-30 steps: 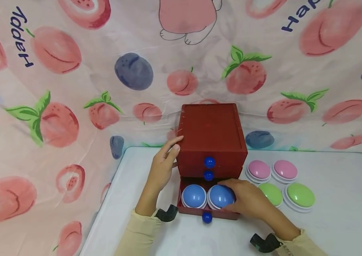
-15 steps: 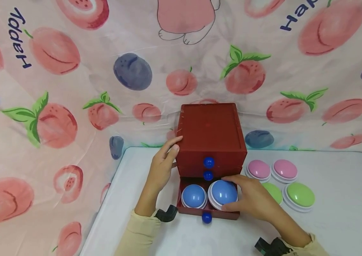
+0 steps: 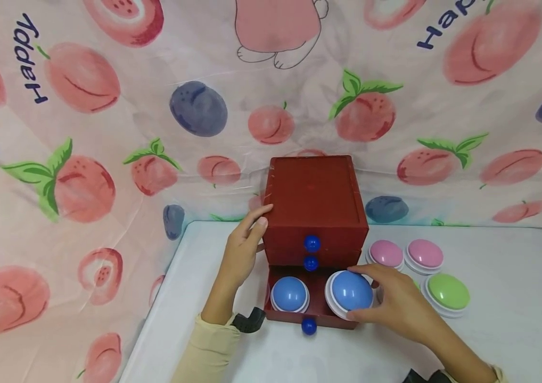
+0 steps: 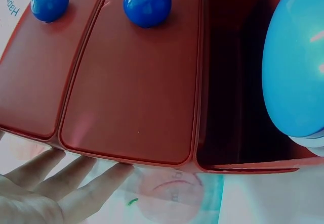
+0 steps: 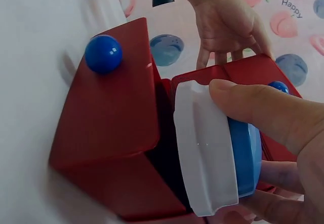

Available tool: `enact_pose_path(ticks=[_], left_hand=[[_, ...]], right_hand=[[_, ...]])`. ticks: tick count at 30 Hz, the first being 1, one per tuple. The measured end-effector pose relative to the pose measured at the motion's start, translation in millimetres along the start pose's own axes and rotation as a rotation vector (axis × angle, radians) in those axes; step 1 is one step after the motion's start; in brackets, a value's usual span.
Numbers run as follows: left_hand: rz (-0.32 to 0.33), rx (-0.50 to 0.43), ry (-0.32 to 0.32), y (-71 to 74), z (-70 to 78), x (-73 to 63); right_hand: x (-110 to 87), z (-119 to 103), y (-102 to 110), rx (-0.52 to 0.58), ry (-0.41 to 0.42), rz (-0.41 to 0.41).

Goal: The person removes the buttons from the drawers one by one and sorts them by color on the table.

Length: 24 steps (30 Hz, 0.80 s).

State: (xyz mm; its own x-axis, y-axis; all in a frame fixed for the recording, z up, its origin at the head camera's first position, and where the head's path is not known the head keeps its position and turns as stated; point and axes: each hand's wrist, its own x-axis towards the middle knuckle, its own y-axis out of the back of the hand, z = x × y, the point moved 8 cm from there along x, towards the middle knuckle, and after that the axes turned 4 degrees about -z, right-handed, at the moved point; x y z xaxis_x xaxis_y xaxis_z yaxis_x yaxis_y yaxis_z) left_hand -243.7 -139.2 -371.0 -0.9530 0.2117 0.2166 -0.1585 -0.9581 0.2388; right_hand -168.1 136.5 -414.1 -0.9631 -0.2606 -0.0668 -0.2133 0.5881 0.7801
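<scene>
A dark red drawer cabinet (image 3: 316, 191) stands at the middle of the table with its lowest drawer (image 3: 316, 300) pulled out. My left hand (image 3: 242, 247) rests on the cabinet's left side, its fingers extended against the wall in the left wrist view. Thumb and fingers of my right hand (image 3: 400, 303) grip a blue dome button (image 3: 351, 290) by its white base, lifted and tilted over the drawer's right end. In the right wrist view the button's white base (image 5: 205, 148) shows beside the drawer. A second blue dome button (image 3: 289, 294) sits in the drawer's left half.
Two pink dome buttons (image 3: 425, 252) and a green dome button (image 3: 448, 291) lie on the white table (image 3: 515, 319) to the right. Another green one is mostly hidden behind my right hand. A fruit-printed cloth (image 3: 204, 175) hangs behind the cabinet.
My right hand has raised the blue button out of its spot in the drawer and carried it rightward. My left hand stays on the cabinet's side.
</scene>
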Motion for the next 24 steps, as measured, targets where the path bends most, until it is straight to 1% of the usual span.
enact_pose_path(ticks=[6,12,18,21,24], left_hand=[[-0.003,0.0,0.003,-0.6,-0.1,0.0],[0.01,0.008,0.006,1.8,-1.2,-1.2],[0.001,0.004,0.003,0.4,-1.9,-0.6],[0.0,0.002,0.002,-0.2,-1.3,-0.4],[0.003,0.005,0.002,0.6,-1.0,-0.8]], right_hand=[[-10.0,8.5,2.8,0.013,0.016,0.024],[-18.6,12.0,10.2,-0.009,0.042,0.066],[-27.3,19.1,16.3,-0.006,0.054,0.086],[-30.5,25.8,16.5,0.003,0.043,0.087],[-33.6,32.6,16.2,0.012,0.05,0.091]])
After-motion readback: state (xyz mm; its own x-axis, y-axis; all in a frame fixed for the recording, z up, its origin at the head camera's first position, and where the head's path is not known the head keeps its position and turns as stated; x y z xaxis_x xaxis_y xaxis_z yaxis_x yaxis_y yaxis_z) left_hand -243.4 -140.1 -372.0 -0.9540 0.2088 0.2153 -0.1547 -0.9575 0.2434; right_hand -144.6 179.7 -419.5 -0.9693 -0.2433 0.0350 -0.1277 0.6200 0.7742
